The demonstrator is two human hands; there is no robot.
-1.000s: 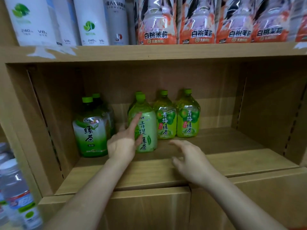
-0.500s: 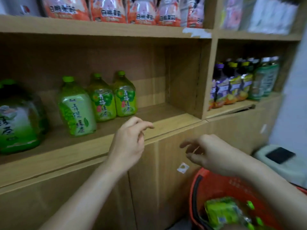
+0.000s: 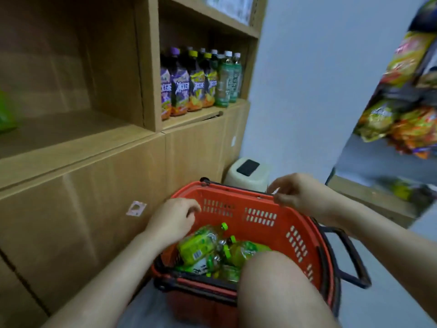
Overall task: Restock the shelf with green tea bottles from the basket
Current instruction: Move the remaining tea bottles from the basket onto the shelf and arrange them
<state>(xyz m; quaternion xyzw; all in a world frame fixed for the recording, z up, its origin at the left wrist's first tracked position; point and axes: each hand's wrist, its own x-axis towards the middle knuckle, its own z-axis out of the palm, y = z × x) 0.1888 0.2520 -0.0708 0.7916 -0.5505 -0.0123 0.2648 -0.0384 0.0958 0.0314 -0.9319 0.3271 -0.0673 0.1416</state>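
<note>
A red plastic basket (image 3: 260, 214) stands on the floor in front of the wooden cabinet. Several green tea bottles (image 3: 201, 245) with green caps lie on their sides inside it. My left hand (image 3: 173, 221) hovers over the basket's left side, just above the bottles, fingers loosely curled and holding nothing. My right hand (image 3: 300, 192) hangs above the basket's far rim with loosely bent fingers, also holding nothing. The wooden shelf (image 3: 71, 136) is at the upper left, with a blurred green bottle (image 3: 6, 114) at its left edge. My knee hides part of the basket.
The neighbouring shelf compartment holds purple, yellow and green drink bottles (image 3: 196, 84). A small beige bin (image 3: 248, 174) with a black lid stands against the wall behind the basket. A rack of snack bags (image 3: 399, 114) hangs at the right. The basket's black handle (image 3: 350, 259) is folded to the right.
The view has swung from the shelf down and right to the basket. Both hands have dropped from the shelf edge to just over the basket.
</note>
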